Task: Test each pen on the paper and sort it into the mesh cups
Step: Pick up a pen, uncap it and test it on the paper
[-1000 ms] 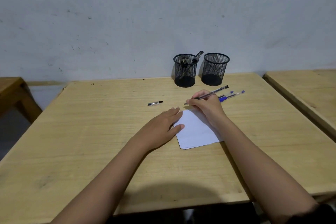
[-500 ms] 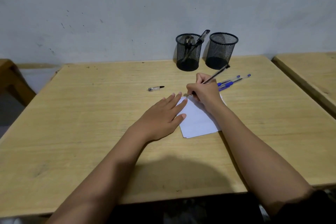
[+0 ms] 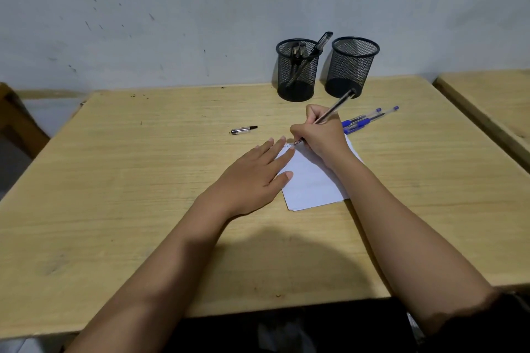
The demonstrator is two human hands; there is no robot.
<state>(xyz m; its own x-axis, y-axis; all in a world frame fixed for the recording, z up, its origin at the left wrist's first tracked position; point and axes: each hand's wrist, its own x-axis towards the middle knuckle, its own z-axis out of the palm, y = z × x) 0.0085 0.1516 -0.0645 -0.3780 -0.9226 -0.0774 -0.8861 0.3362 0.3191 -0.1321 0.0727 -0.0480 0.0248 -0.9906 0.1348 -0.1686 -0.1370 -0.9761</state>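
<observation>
1. A slim black-capped ballpoint pen with a clear barrel point(image 3: 334, 107) is grasped by the right hand point(image 3: 319, 136) just right of the frame's centre; the fingers are curled round its lower barrel.
2. The pen is tilted, its capped end raised toward the upper right, and its tip is set on the upper left corner of the paper, where faint marks are seen.
3. The small stack of white paper sheets point(image 3: 312, 183) lies at the centre of the frame, turned slightly askew on the table.
4. The left hand point(image 3: 252, 178) is laid flat with straight fingers, nothing being gripped; its fingertips and thumb are pressed on the left edge of the paper.
5. Two blue-capped clear pens point(image 3: 365, 119) are laid side by side on the table just right of the right hand.
6. A short clear pen cap with a black tip point(image 3: 243, 130) lies on the table left of the hands, apart from the paper.
7. Two black wire-mesh cups are placed near each other in the upper centre of the frame, against the wall: the left cup point(image 3: 298, 77) is seen holding several dark pens point(image 3: 319, 44), and no contents can be made out in the right cup point(image 3: 351, 66).
8. Everything is borne by a light wooden table point(image 3: 143, 180); a second wooden table point(image 3: 493, 100) is seen at the right edge of the frame.
</observation>
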